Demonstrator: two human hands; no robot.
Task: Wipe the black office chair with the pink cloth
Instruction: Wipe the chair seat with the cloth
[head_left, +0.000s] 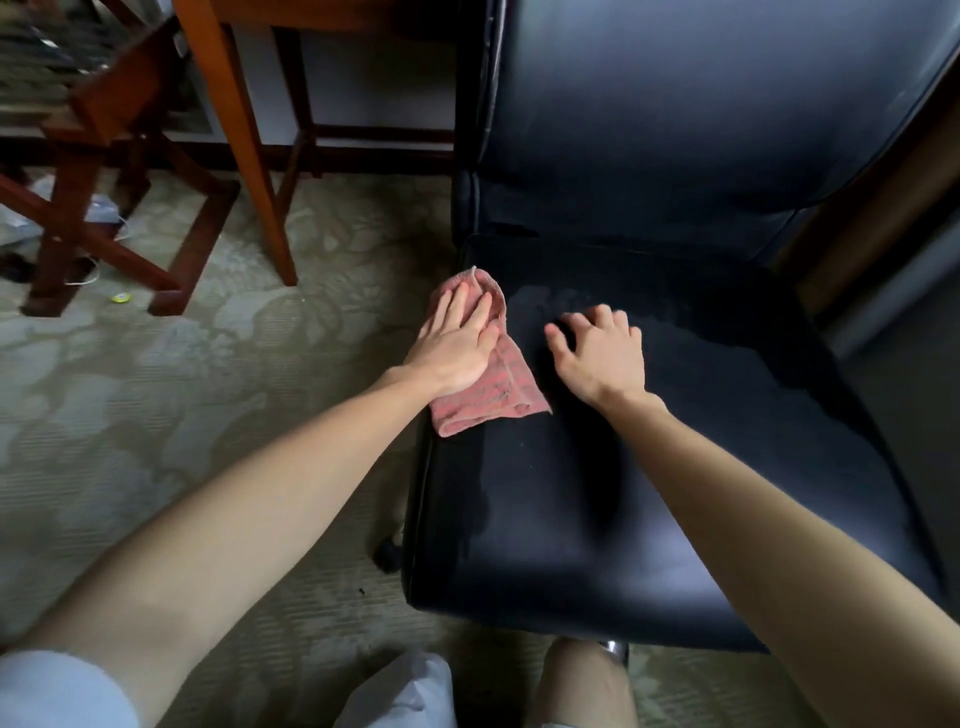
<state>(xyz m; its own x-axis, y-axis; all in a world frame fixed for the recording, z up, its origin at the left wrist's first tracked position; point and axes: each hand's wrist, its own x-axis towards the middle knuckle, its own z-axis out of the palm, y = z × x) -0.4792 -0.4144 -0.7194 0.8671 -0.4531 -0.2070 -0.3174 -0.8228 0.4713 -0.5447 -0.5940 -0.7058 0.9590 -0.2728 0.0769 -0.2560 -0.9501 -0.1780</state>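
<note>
Pressing pink cloth (501, 395) flat under left hand (457, 340), fingers straight, at left edge of black office chair (675, 467) seat. Resting right hand (602, 351) on seat just beside cloth, fingers spread, grasping nothing. Patterned carpet (156, 415) below.

- One view only: head-worn, wide-angle.
- It faces forward and steeply down onto the black office chair (649, 467). The seat fills the centre and right of the frame, and the backrest rises into the upper right.
- Close range: both forearms enter from the bottom corners. The left hand (457, 345) and right hand (605, 353) lie near frame centre.
- The wearer's knee (582, 686) shows at the bottom edge, directly below the camera.
- Carpet (156, 415) takes the left half of the frame.
- Wooden table legs (234, 145) in the upper left lean inward, showing wide-lens distortion toward the edges.
</note>
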